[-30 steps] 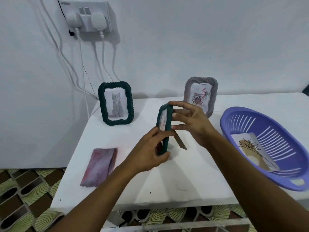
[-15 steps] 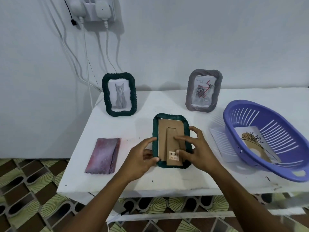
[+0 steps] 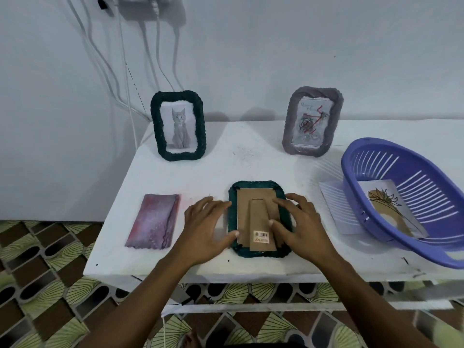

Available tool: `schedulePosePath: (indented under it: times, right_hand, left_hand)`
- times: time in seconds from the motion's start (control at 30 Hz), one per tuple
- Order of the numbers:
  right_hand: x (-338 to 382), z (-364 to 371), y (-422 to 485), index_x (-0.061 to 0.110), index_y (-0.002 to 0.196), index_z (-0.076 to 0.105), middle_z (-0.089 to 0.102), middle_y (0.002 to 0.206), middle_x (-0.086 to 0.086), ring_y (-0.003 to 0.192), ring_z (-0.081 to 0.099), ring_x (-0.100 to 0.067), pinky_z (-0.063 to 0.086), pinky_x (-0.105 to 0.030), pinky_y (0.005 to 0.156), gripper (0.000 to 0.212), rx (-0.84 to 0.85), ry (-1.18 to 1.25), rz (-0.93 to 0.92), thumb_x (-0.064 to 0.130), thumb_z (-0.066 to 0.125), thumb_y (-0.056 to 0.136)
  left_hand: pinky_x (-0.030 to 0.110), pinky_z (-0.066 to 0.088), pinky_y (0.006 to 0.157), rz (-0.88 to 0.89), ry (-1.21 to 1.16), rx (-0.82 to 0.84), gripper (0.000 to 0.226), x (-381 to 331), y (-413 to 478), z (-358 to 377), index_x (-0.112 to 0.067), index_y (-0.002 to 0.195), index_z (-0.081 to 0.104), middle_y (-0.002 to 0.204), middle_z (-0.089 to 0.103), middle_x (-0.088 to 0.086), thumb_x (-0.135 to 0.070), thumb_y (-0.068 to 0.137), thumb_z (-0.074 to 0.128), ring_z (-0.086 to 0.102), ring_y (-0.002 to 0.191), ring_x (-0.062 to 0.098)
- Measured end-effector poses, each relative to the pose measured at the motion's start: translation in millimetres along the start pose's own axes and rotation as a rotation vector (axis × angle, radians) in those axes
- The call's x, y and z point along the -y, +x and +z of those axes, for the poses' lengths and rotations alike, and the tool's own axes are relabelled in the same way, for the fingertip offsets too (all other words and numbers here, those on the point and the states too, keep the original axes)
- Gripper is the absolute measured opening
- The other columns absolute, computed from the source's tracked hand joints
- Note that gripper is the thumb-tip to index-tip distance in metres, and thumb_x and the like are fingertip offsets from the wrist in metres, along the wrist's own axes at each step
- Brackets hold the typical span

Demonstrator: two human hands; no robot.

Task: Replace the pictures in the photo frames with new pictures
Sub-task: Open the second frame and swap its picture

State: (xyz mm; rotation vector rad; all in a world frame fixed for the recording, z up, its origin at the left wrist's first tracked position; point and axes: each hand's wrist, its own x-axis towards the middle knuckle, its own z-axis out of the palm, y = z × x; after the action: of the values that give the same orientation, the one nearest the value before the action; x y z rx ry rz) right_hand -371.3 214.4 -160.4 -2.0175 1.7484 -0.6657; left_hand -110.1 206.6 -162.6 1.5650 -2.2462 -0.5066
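White table (image 3: 251, 156) by the wall: green frame (image 3: 251, 187) lies face-down, long axis running away; left grip (image 3: 208, 227) spread at its left edge, right grip (image 3: 298, 227) flat atop it.

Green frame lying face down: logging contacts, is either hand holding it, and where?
Not gripped. The left hand touches the left edge of the green frame; the right hand rests on its cardboard back.
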Motion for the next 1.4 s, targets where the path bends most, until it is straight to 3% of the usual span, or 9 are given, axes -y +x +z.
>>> schedulePosePath:
  times: [0.13,0.2,0.3,0.47,0.57,0.73,1.07,1.23,1.4]
  right_hand:
    - [-10.5,-7.4,26.6,0.029,0.133,0.052,0.047,0.135,0.006,0.117,0.048,-0.016,0.041,-0.032,0.098,0.045,-0.092,0.100,0.026,0.034,0.063,0.089]
    - [-11.6,-12.4,44.5,0.028,0.133,0.052,0.051,0.125,0.011,0.107,0.050,-0.009,0.038,-0.021,0.088,0.044,-0.066,0.162,0.079,0.027,0.064,0.090]
    - [-12.4,-14.4,68.6,0.029,0.130,0.055,0.062,0.119,0.008,0.100,0.055,-0.008,0.043,-0.021,0.086,0.040,-0.018,0.187,0.091,0.024,0.064,0.091]
    - [-17.3,-15.1,85.7,0.025,0.121,0.062,0.072,0.099,0.003,0.085,0.061,-0.001,0.037,0.003,0.073,0.039,-0.029,0.240,0.041,0.014,0.072,0.084]
    - [-19.6,-13.0,88.4,0.024,0.119,0.065,0.073,0.091,0.002,0.084,0.063,-0.007,0.040,-0.001,0.076,0.040,-0.058,0.278,0.046,0.011,0.074,0.082]
    - [-21.6,-6.3,93.4,0.031,0.115,0.064,0.072,0.082,0.007,0.083,0.064,-0.010,0.050,-0.026,0.085,0.040,-0.092,0.262,0.033,0.016,0.075,0.081]
    - [-21.5,1.9,90.9,0.029,0.127,0.055,0.070,0.087,0.007,0.084,0.063,-0.010,0.052,-0.029,0.083,0.048,-0.140,0.217,-0.004,0.018,0.072,0.084]
    - [-16.9,-0.6,77.1,0.029,0.122,0.058,0.062,0.103,0.011,0.092,0.056,-0.009,0.048,-0.029,0.086,0.035,-0.175,0.203,-0.059,0.023,0.066,0.089]
    - [-15.7,-11.7,25.9,0.020,0.109,0.068,0.061,0.109,0.006,0.102,0.049,-0.013,0.040,-0.021,0.088,0.022,-0.051,0.097,-0.233,0.016,0.067,0.087]
  left_hand:
    - [0.032,0.025,0.104,-0.062,-0.115,-0.078,0.064,2.6,37.1,-5.1,-0.026,0.141,0.042,0.142,0.047,-0.001,-0.058,0.086,0.049,0.032,0.133,0.015]
    - [0.036,0.030,0.109,-0.097,-0.232,-0.081,0.054,1.9,58.4,-5.4,-0.024,0.139,0.045,0.138,0.052,-0.001,-0.043,0.090,0.060,0.038,0.131,0.016]
    - [0.037,0.038,0.106,-0.095,-0.286,-0.086,0.045,1.9,84.6,-2.5,-0.022,0.131,0.053,0.122,0.064,-0.005,-0.028,0.089,0.067,0.050,0.120,0.015]
    - [0.027,0.041,0.098,-0.091,-0.336,-0.151,0.037,2.0,100.3,6.8,-0.025,0.119,0.060,0.100,0.067,-0.011,-0.019,0.084,0.071,0.056,0.104,0.010]
    - [0.023,0.040,0.095,-0.109,-0.381,-0.175,0.036,4.0,101.6,9.5,-0.026,0.116,0.062,0.097,0.068,-0.009,-0.018,0.083,0.073,0.058,0.100,0.009]
    - [0.022,0.041,0.091,-0.122,-0.411,-0.206,0.032,4.7,106.8,11.7,-0.025,0.109,0.064,0.088,0.068,-0.010,-0.017,0.080,0.075,0.060,0.095,0.009]
    - [0.026,0.046,0.092,-0.110,-0.380,-0.279,0.031,6.7,111.9,20.1,-0.028,0.109,0.065,0.084,0.069,-0.013,-0.020,0.080,0.074,0.059,0.092,0.006]
    - [0.026,0.040,0.100,-0.088,-0.383,-0.177,0.042,6.2,94.0,11.2,-0.024,0.129,0.053,0.118,0.061,-0.008,-0.028,0.089,0.066,0.052,0.112,0.007]
    - [0.034,0.031,0.107,0.101,-0.240,-0.027,0.038,10.7,21.6,8.5,-0.031,0.119,0.061,0.134,0.044,-0.012,-0.047,0.085,0.060,0.034,0.127,0.006]
